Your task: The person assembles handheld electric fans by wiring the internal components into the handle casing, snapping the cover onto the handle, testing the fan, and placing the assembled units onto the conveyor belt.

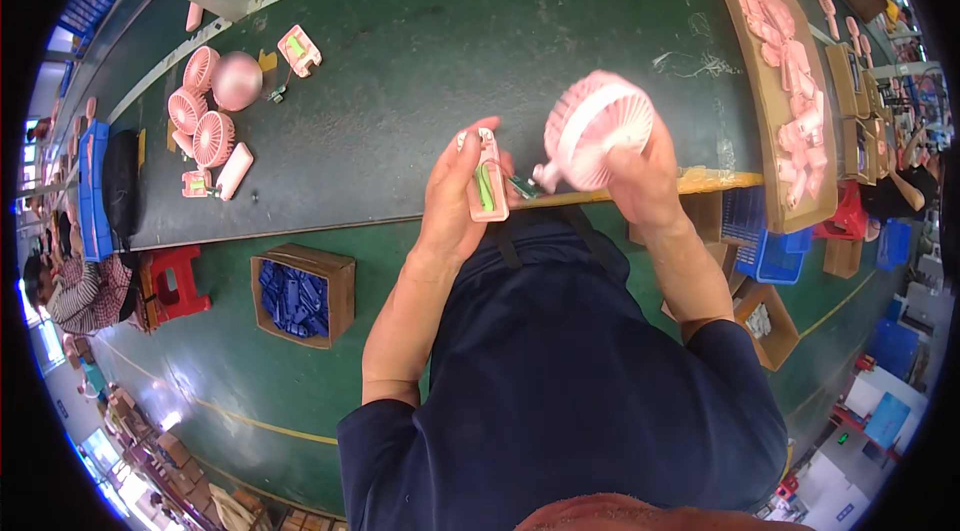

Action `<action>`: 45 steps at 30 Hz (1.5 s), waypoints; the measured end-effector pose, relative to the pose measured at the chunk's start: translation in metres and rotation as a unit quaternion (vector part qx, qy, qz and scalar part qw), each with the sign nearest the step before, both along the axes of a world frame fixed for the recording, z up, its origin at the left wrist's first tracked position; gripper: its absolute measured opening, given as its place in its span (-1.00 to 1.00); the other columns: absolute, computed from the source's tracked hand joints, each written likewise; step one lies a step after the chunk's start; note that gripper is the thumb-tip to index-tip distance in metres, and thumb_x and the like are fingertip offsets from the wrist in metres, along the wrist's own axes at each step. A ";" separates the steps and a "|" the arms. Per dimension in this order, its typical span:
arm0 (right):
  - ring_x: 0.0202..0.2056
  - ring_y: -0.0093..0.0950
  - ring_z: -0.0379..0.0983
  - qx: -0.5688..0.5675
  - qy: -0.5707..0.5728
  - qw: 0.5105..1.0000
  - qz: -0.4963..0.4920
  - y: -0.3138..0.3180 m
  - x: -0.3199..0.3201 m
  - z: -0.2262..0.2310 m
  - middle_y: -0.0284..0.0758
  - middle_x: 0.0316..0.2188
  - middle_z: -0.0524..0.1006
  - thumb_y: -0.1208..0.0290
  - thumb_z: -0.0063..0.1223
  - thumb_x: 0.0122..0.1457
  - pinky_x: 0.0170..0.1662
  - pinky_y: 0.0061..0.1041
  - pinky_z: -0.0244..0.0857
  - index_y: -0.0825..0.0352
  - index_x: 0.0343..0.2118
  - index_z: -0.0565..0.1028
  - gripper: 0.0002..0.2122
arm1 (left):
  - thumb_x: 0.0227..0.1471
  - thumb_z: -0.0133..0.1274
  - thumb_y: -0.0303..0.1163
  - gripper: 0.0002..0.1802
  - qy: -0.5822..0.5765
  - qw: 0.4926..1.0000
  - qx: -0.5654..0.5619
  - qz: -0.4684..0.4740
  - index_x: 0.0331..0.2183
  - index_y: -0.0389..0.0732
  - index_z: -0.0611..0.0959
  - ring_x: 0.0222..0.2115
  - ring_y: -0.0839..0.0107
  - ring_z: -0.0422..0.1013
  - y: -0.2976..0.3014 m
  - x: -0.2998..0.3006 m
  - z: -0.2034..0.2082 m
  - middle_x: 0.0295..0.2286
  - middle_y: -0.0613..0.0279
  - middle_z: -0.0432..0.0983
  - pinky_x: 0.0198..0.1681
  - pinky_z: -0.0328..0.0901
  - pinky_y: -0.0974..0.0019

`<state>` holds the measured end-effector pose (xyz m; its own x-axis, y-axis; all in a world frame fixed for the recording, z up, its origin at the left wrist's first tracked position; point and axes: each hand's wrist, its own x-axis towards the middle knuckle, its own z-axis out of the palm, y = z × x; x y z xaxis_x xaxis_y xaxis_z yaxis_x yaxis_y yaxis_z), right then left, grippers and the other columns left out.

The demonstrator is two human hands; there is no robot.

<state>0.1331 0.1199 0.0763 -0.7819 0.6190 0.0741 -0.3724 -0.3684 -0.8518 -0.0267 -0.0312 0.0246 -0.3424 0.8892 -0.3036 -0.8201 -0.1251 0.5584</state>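
Note:
My left hand [447, 193] is closed around a pink fan handle half [489, 213], its hollow side facing up. Inside lies a bright green battery [486, 187]. A small green circuit board [525, 188] hangs from it on wires, between my two hands. My right hand [648, 181] grips a round pink fan head [590, 131] by its edge, thumb on the ribbed cage. The fan head's short neck points toward the circuit board; I cannot tell whether they touch. Both hands are above the near edge of the dark green table [400, 131].
At the table's left lie several pink fan heads [213, 139] and an open handle half [298, 51] with wires. A cardboard tray [745, 61] of pink parts stands at the right. Below are a box of blue parts [345, 296], a red stool [180, 281] and blue crates [775, 256].

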 end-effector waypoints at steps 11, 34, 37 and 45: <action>-0.01 -0.51 0.49 0.163 -0.182 0.970 -0.013 0.005 -0.005 0.005 -0.22 -0.02 0.55 0.37 0.41 0.11 0.08 -0.48 0.40 0.46 0.26 0.27 -0.29 | 0.06 0.15 -0.64 -0.58 0.158 0.982 -0.071 -0.077 -0.01 -0.32 0.50 -0.42 0.55 0.53 -0.001 0.026 0.008 -0.34 0.24 0.59 -0.36 0.48 0.43; -0.01 -0.57 0.46 0.203 -0.248 0.939 0.125 0.024 -0.027 0.000 -0.28 0.00 0.54 0.46 0.38 0.10 0.11 -0.52 0.36 0.42 0.25 0.33 -0.35 | 0.42 -0.13 -0.16 -0.61 0.174 0.975 -0.055 -0.127 0.00 -0.28 0.55 -0.40 0.59 0.50 -0.013 0.033 -0.009 -0.33 0.27 0.58 -0.33 0.43 0.46; -0.02 -0.57 0.45 0.229 -0.249 0.930 0.145 0.026 -0.026 0.006 -0.28 -0.01 0.54 0.43 0.36 0.12 0.10 -0.51 0.35 0.41 0.26 0.33 -0.35 | 0.42 -0.12 -0.26 -0.64 0.130 0.979 -0.052 -0.145 0.01 -0.30 0.59 -0.29 0.57 0.52 -0.014 0.024 -0.002 -0.27 0.26 0.61 -0.19 0.45 0.44; -0.11 -0.48 0.52 0.285 -0.171 0.942 -0.043 0.016 -0.021 -0.015 -0.20 -0.05 0.53 0.46 0.26 0.19 -0.09 -0.50 0.46 0.44 0.19 0.38 -0.49 | 0.38 -0.09 -0.24 -0.59 -0.038 0.998 0.021 -0.038 0.02 -0.39 0.54 -0.20 0.28 0.59 -0.015 0.018 0.003 -0.15 0.02 0.62 -0.08 0.53 0.11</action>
<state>0.1122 0.1360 0.0618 -0.7698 0.6160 0.1673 -0.0486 0.2048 -0.9776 -0.0083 -0.0461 0.0274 -0.2509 0.9240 -0.2887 -0.8681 -0.0828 0.4895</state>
